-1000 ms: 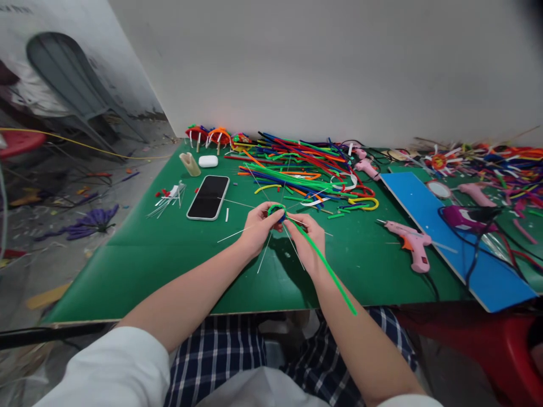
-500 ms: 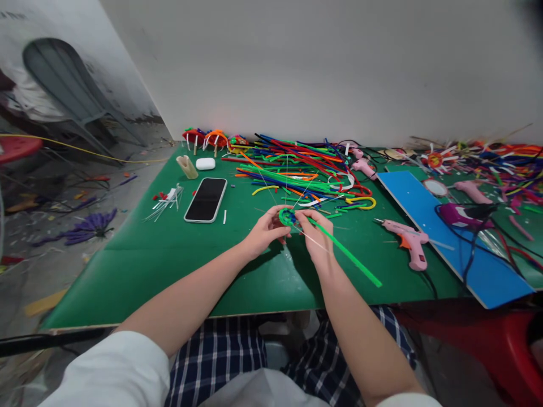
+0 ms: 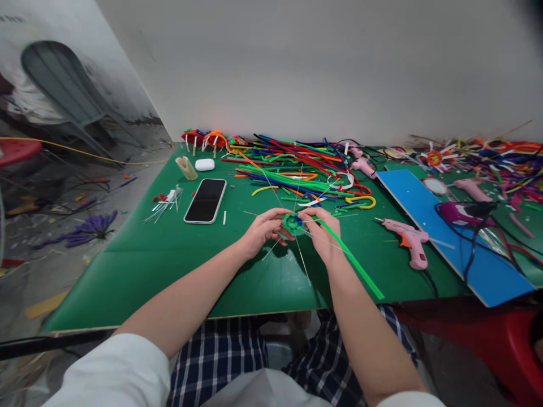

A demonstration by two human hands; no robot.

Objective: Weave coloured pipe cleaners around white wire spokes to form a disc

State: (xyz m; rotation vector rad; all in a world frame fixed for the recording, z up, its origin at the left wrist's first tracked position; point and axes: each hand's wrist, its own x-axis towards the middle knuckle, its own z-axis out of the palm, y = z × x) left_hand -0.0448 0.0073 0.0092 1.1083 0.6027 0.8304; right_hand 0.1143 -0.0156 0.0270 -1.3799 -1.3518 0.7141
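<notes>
Between my hands, above the green tabletop, is a small round weave [image 3: 293, 224] of green and blue pipe cleaner with several thin white spokes fanning out from it. My left hand [image 3: 268, 229] grips its left edge, fingers curled around the rim and spokes. My right hand [image 3: 321, 229] pinches a green pipe cleaner [image 3: 360, 270] close to the weave's right side; the long free end hangs down to the right past my wrist. Behind my hands lies a heap of coloured pipe cleaners [image 3: 292, 164].
A phone [image 3: 206, 200] and a white earbud case [image 3: 205, 164] lie at the left, near a bundle of white sticks [image 3: 167, 203]. To the right are a pink glue gun [image 3: 407, 240], a blue board [image 3: 424, 217] and a purple tool [image 3: 460, 215] with cables.
The round weave has tipped to face up more and moved slightly right, so its spokes now show on the near side. My right hand has shifted a little right with the green pipe cleaner.
</notes>
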